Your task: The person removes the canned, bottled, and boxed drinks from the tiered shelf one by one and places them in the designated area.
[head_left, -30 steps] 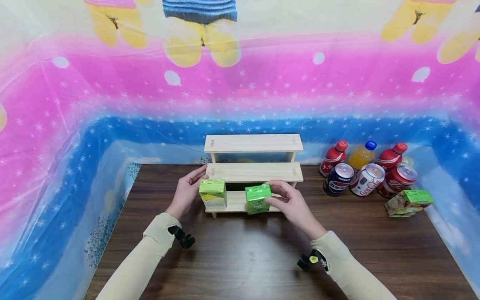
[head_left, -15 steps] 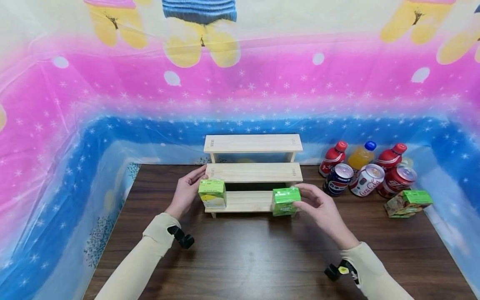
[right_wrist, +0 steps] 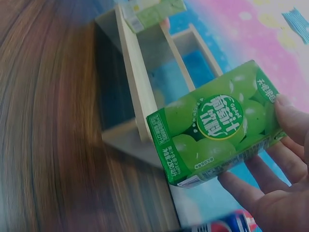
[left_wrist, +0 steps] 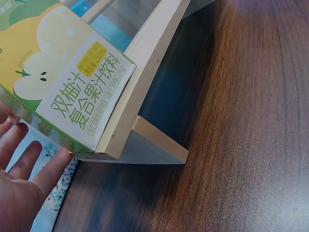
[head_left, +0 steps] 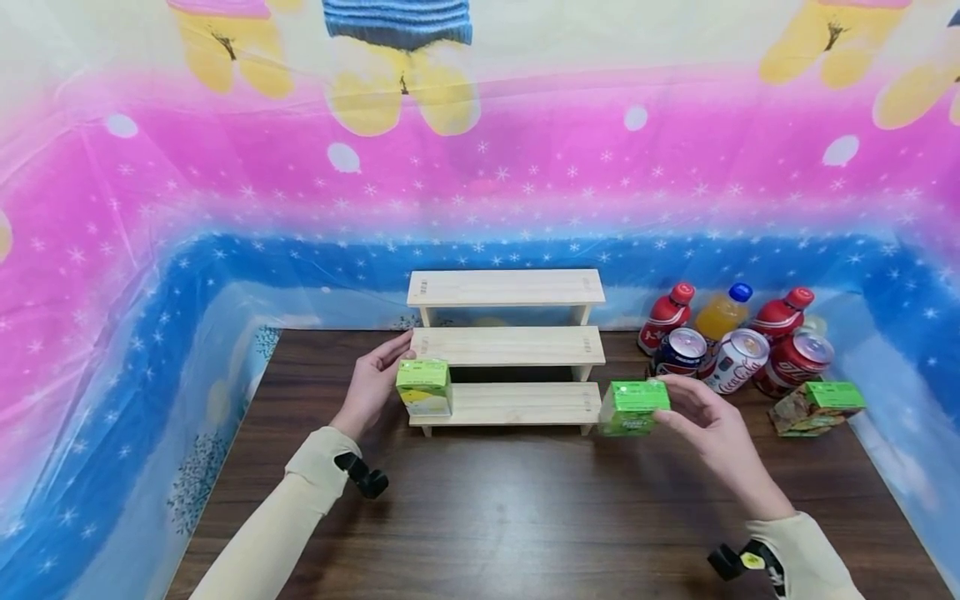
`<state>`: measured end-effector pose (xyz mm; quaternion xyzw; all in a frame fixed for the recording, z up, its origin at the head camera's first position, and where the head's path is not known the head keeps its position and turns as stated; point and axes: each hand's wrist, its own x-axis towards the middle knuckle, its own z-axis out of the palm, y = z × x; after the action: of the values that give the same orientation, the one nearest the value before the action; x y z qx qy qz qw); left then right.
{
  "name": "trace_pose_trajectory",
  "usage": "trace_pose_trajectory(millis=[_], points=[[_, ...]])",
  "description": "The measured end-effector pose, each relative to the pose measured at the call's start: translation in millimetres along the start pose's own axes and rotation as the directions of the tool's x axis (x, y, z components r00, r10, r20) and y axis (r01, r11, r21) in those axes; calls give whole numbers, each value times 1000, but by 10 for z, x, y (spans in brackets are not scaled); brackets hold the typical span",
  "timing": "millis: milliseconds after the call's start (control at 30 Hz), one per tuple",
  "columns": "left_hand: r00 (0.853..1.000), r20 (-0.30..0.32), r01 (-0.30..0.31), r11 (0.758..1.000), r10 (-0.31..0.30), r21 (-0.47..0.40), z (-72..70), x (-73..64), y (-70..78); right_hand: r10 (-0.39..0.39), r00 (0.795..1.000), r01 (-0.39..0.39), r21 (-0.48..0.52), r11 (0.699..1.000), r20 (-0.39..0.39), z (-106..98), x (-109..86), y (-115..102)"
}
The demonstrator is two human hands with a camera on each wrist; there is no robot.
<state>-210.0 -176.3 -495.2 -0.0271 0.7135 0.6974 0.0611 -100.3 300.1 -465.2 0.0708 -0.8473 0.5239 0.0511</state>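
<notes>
My right hand (head_left: 716, 433) holds a green grape juice carton (head_left: 633, 408) by its right side, thumb in front. In the right wrist view this juice carton (right_wrist: 217, 123) is tilted, beyond the shelf's right end. My left hand (head_left: 372, 379) is at the left end of the three-step wooden shelf (head_left: 517, 404), fingers extended. Its fingertips lie close against a yellow-green pomelo juice carton (head_left: 425, 389) standing on the lowest step. The left wrist view shows the fingers (left_wrist: 50, 174) beside that juice carton (left_wrist: 72, 77); firm contact is hard to tell.
Right of the shelf stand red-capped bottles (head_left: 666, 318), an orange drink bottle (head_left: 723, 312), a dark blue can (head_left: 678, 352), a white can (head_left: 738, 360) and a red can (head_left: 795, 362). Another juice carton (head_left: 817, 408) stands farther right. Patterned cloth (head_left: 480, 200) hangs behind the table.
My right hand has carried the green juice carton rightward, from in front of the lowest step to past the shelf's right end. The left hand and the pomelo juice carton have stayed put.
</notes>
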Motion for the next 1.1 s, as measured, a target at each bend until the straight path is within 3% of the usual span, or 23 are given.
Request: trace_pose_trajectory(millis=[200, 300, 433, 533, 600, 900, 1100], points=[[1000, 1, -12, 1000, 12, -2, 4, 4, -9, 36, 996, -41, -62, 997, -81, -288, -93, 150], [1000, 3, -9, 1000, 9, -5, 1, 2, -6, 53, 991, -59, -41, 997, -119, -417, -121, 263], [1000, 0, -1, 1000, 1, -2, 1, -2, 1, 86, 984, -54, 201, 978, -154, -559, -147, 442], [1000, -1, -3, 1000, 3, 5, 3, -4, 8, 105, 981, -29, 412, 911, -162, -658, -156, 571], [1000, -2, -3, 1000, 3, 6, 3, -7, 10, 112, 980, -19, 478, 878, -166, -721, -156, 652], [1000, -2, 5, 1000, -5, 9, 4, -6, 5, 158, 966, -41, 484, 874, -202, -927, -145, 971], [1000, 2, 2, 1000, -2, 7, 0, 4, 0, 204, 956, -86, 463, 882, -210, -980, -170, 1070]])
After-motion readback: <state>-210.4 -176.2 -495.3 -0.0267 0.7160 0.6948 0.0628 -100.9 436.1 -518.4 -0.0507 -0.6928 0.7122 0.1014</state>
